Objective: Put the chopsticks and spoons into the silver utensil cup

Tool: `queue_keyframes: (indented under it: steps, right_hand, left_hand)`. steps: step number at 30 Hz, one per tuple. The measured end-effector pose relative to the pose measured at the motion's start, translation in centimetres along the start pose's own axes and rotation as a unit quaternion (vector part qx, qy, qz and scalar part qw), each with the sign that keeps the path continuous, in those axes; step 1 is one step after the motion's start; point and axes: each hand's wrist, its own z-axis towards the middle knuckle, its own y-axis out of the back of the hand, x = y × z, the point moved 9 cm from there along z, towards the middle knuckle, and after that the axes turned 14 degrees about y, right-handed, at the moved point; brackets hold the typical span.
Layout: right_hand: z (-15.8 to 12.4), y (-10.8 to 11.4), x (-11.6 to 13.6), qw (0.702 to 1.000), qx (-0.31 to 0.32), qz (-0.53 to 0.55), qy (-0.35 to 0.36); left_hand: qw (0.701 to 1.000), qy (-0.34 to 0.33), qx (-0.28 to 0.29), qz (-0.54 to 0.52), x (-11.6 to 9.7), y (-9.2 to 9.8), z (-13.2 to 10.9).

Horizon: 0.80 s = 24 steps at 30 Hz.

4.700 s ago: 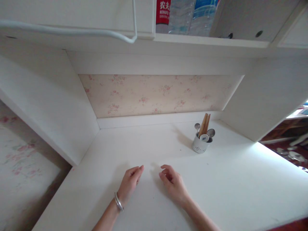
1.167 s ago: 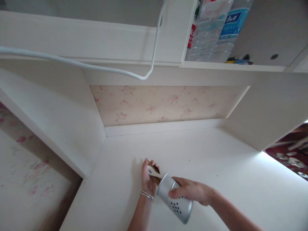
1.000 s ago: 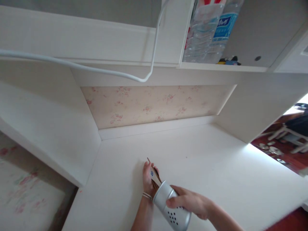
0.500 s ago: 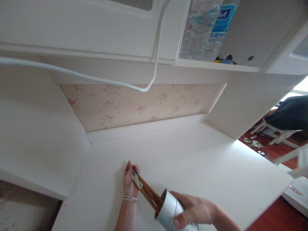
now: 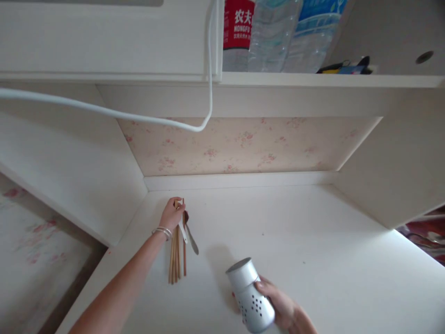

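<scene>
At the back left of the desk my left hand (image 5: 172,213) has its fingers closed over the upper ends of several wooden chopsticks (image 5: 175,260). The chopsticks fan out toward me along the white surface. A white spoon handle (image 5: 182,232) and a metal spoon (image 5: 192,240) lie beside them, close to the fingertips. My right hand (image 5: 280,301) is wrapped around a silver utensil holder (image 5: 251,297) with rows of small holes. The holder tilts to the left over the desk, and its inside is mostly hidden.
A white desk (image 5: 295,222) sits between side panels, with floral wallpaper (image 5: 225,148) behind. Overhead runs a cabinet shelf (image 5: 313,80) holding plastic water bottles (image 5: 274,37). A white cable (image 5: 139,116) hangs across the front at upper left.
The chopsticks and spoons have come out of the holder; my left hand has carried them back and left. The holder is apart from them, now more upright. The view has turned.
</scene>
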Motion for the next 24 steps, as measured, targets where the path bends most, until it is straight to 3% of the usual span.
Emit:
queue_keyframes:
  steps: [4,11,18,24]
  right_hand:
    - [-0.3,0.9,0.0,1.0,-0.007,0.014,0.014]
    - [-0.4,0.6,0.4,0.999,-0.001,0.031,0.042]
    - [-0.1,1.4,0.1,0.998,-0.031,0.035,0.035]
    - [0.2,1.4,-0.1,0.997,-0.02,0.054,0.042]
  left_hand:
    - [0.982,-0.051,0.048,0.174,-2.0,-2.9,1.8]
    - [0.919,-0.121,0.107,0.359,-2.3,-6.8,3.0]
    - [0.866,-0.169,0.146,0.448,-2.6,-8.3,3.0]
    - [0.849,-0.167,0.134,0.483,-3.2,-8.4,4.2]
